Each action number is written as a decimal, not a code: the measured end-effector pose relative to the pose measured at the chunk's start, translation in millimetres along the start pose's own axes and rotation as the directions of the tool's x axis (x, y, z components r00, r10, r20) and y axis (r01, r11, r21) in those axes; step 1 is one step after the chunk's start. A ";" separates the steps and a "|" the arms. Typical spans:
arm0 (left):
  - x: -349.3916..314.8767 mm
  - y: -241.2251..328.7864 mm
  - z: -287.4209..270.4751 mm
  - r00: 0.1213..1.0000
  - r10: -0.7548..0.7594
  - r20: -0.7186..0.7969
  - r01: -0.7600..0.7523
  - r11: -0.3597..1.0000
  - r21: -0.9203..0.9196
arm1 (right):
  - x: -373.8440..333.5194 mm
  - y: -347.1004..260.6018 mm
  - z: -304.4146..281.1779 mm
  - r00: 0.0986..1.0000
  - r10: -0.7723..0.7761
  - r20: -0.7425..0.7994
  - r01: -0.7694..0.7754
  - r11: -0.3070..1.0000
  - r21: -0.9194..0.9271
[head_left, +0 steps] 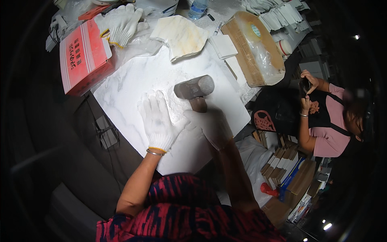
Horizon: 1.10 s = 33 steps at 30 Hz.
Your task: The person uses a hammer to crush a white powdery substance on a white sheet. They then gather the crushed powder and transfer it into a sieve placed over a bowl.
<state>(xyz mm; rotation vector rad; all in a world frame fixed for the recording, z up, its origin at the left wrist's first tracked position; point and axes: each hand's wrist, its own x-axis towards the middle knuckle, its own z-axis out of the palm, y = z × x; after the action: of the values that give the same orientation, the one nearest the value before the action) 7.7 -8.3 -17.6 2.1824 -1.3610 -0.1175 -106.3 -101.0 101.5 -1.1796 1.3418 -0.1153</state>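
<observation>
My right hand [212, 128], in a white knit glove, grips the short wooden handle of a club hammer [194, 87]. The hammer's grey metal head is over the middle of a white veined marble slab [121, 90]. My left hand [157, 122], also gloved, lies flat on the slab to the left of the hammer, fingers stretched out. White powder and crumbs [173, 105] lie between the left fingers and the hammer head. Beyond the hammer, a rough-edged piece of cream stone [181, 37] rests on the far part of the slab.
A red and white box [82, 60] is at the far left, with spare knit gloves [121, 24] beside it. White tiles [223, 46] and an open cardboard box [246, 52] holding clear plastic line the far right. Another person [330, 113] holds a phone at the right.
</observation>
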 end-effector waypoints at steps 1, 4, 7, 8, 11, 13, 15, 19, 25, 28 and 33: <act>-1.0 -2.7 -2.0 1.000 -0.006 0.000 0.006 1.000 0.000 | -7.1 -9.4 3.2 0.999 -0.038 -0.003 0.038 0.999 -0.027; 0.1 -6.7 -7.4 0.998 -0.049 0.025 0.048 0.999 0.025 | -16.9 -20.9 14.2 0.997 -0.050 -0.060 0.044 0.995 -0.092; 5.2 0.3 -3.7 0.999 -0.023 0.025 0.022 0.999 0.048 | 28.3 57.3 18.5 0.854 -0.485 -0.189 0.333 0.788 -0.518; 5.2 0.0 -2.6 1.000 -0.009 0.015 0.008 0.998 0.063 | 37.7 50.1 18.7 0.983 -0.151 -0.107 0.054 0.786 -0.616; 4.6 3.6 -7.3 0.997 -0.042 0.057 0.041 0.999 0.028 | 45.8 57.6 5.4 0.991 -0.109 0.077 0.132 0.898 -0.420; 4.5 1.6 -8.6 0.999 -0.023 0.046 0.022 1.000 0.017 | 33.7 41.5 1.1 0.998 -0.043 0.039 0.048 0.992 -0.116; 5.4 -1.1 -4.9 1.000 -0.001 0.015 0.000 1.000 0.009 | 18.4 21.9 -0.2 0.999 -0.032 -0.008 0.033 0.998 0.045; -2.2 -5.3 -1.0 1.000 -0.022 0.016 0.022 1.000 -0.004 | -10.0 -14.9 -2.1 0.990 -0.136 -0.019 0.137 0.989 0.061; -0.3 -4.5 -4.2 1.000 -0.022 0.012 0.022 1.000 0.018 | 17.4 16.8 12.8 0.994 -0.078 -0.082 0.045 0.936 -0.349; 1.8 -1.0 -1.6 0.999 -0.004 0.038 0.003 0.999 0.035 | 40.7 46.4 11.8 0.999 -0.009 -0.038 -0.004 0.938 -0.346; 2.6 -2.0 -4.9 0.998 -0.028 0.055 0.025 0.999 0.045 | 8.4 12.7 -6.2 0.997 0.028 0.066 -0.032 0.998 0.052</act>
<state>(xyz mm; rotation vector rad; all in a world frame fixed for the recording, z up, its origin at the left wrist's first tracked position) 12.3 -7.8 -13.9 2.2501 -1.3775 -0.1600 -115.4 -104.2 88.2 -1.1091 1.2915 -0.0900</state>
